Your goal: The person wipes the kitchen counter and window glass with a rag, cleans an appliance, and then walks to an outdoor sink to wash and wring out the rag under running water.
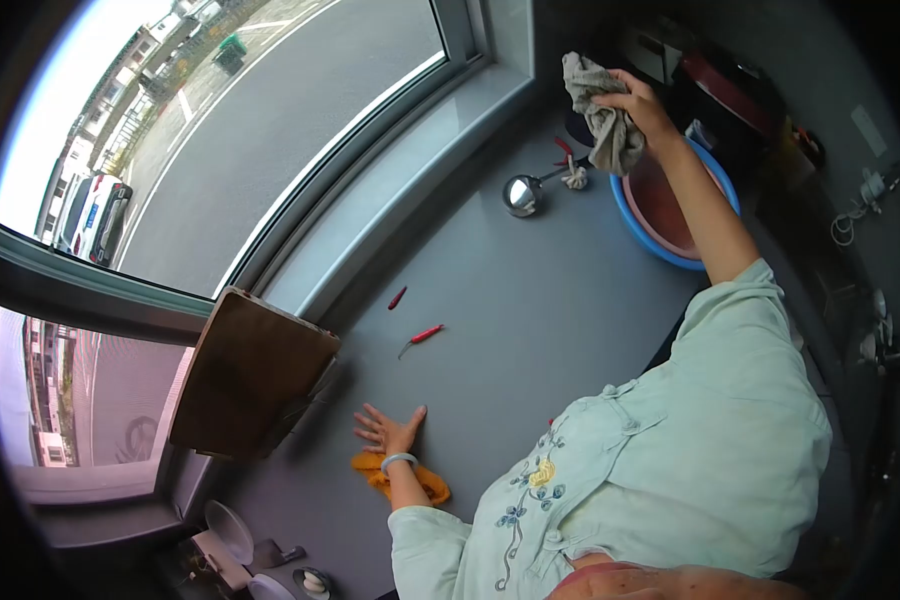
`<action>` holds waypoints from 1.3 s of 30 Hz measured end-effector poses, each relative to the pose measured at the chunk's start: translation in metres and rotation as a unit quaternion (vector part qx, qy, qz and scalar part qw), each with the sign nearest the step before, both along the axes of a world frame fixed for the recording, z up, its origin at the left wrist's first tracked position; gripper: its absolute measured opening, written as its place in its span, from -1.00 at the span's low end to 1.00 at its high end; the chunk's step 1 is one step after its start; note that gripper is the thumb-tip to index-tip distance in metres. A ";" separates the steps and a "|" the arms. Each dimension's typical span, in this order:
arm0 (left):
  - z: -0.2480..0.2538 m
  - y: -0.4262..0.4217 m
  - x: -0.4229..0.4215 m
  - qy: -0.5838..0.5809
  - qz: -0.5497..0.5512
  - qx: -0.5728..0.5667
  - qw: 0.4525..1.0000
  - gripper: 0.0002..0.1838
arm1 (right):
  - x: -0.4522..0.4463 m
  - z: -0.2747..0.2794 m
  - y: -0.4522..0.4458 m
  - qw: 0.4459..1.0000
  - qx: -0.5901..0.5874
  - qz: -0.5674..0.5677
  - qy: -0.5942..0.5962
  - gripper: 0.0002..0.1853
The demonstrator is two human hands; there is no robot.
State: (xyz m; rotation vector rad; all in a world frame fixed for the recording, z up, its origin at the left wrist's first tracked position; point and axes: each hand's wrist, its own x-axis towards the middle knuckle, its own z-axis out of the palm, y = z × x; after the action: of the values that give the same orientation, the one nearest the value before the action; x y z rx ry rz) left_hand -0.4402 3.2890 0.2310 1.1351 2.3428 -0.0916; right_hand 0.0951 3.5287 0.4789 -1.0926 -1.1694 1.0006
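Observation:
My right hand (642, 108) grips a crumpled grey cloth (608, 120), raised beside the blue-rimmed basin (630, 215) at the upper right. My forearm passes over part of the basin. Fingers spread, my left hand (392, 432) rests on the grey countertop (530, 310) with nothing in it. Under that wrist, which wears a pale bracelet, lies an orange cloth (432, 485). Two red chili peppers, a longer one (427, 335) and a shorter one (398, 298), lie on the counter between my hands. Near the grey cloth are a shiny metal ladle (521, 196) and a garlic bulb (574, 177).
A brown cutting board (255, 375) leans by the window at the left. Another red chili (564, 148) is beside the garlic. At the lower left stand a white dish (229, 532) and a small bowl (313, 582) with white contents. The window sill (410, 185) borders the counter.

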 end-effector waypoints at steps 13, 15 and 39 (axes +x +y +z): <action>-0.004 -0.008 0.002 0.031 -0.009 0.030 0.999 0.41 | 0.017 -0.185 -0.381 0.932 -0.349 -0.032 -0.090 -0.48; -0.005 -0.008 0.001 0.028 -0.005 0.045 0.999 0.39 | 0.031 -0.228 -0.440 0.895 -0.402 -0.080 -0.176 -0.47; -0.011 -0.161 0.192 -0.012 -0.360 0.456 0.814 -0.67 | 0.117 -0.311 -0.548 0.865 -0.311 0.005 -0.394 -0.44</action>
State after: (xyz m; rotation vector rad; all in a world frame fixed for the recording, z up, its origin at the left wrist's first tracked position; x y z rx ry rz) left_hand -0.2485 3.1282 0.2200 2.4015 1.7552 0.8599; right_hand 0.2126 2.9806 0.1684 -2.1531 -1.5234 0.9884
